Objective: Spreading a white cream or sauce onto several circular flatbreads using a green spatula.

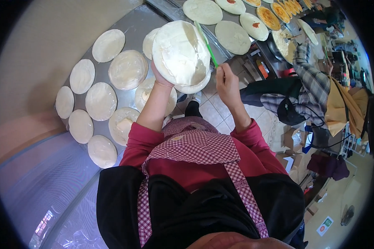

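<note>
In the head view, the left hand [158, 75] holds up a white round [183, 54] beside the table [134, 25]; whether bowl or dough I cannot tell, and its fingers are hidden beneath. The right hand [227, 82] grips a green spatula [212, 56] at the round's edge. Dough rounds [101, 101] lie on the table. Farther right, a dark bowl [273, 48] holds pale filling [283, 43]

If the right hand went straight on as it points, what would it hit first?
Probably the right edge of the raised dough, beyond the green tool the right hand grips, though one view leaves depth unclear.
</note>
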The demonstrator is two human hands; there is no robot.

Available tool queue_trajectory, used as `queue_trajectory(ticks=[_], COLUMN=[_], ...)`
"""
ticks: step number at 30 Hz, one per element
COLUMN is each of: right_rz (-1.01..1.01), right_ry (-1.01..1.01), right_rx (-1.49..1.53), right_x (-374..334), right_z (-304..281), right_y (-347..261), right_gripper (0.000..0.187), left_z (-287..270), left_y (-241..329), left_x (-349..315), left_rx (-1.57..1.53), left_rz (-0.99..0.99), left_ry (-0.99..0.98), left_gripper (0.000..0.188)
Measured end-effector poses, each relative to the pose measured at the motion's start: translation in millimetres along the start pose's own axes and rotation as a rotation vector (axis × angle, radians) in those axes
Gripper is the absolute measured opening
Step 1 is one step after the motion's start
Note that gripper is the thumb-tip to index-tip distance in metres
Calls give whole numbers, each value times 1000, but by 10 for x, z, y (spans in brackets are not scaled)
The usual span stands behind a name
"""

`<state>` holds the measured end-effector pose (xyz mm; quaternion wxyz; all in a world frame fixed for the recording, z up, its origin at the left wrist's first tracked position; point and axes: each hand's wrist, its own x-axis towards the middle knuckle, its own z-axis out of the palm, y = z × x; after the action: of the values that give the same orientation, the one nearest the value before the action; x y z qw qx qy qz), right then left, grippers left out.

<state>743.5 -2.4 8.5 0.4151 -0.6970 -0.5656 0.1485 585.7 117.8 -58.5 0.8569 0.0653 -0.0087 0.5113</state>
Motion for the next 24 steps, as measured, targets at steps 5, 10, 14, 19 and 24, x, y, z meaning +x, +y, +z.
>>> queue_trajectory(ticks=[5,10,14,19,24], right_rz=[14,-143,-183,-199,-366], right_ry=[-126,-309,-243,-235,-390], right_rx=[93,178,107,-25,-102], right_x=[-265,-245,-128,-24,-117], right_z=[243,214,122,160,125], right_y=[-242,-453,-418,-258,-343], right_gripper=[9,9,9,10,10], left_z=[28,-31,-107,-59,-332], left_y=[1,36,67,86,181], left_x=[28,31,19,37,40], left_rx=[36,25,-50,-67,-98], left_rz=[21,-53,-64,-136,-208], left_ry=[40,-3,-30,-33,-58], left_gripper=[58,59,57,58,63])
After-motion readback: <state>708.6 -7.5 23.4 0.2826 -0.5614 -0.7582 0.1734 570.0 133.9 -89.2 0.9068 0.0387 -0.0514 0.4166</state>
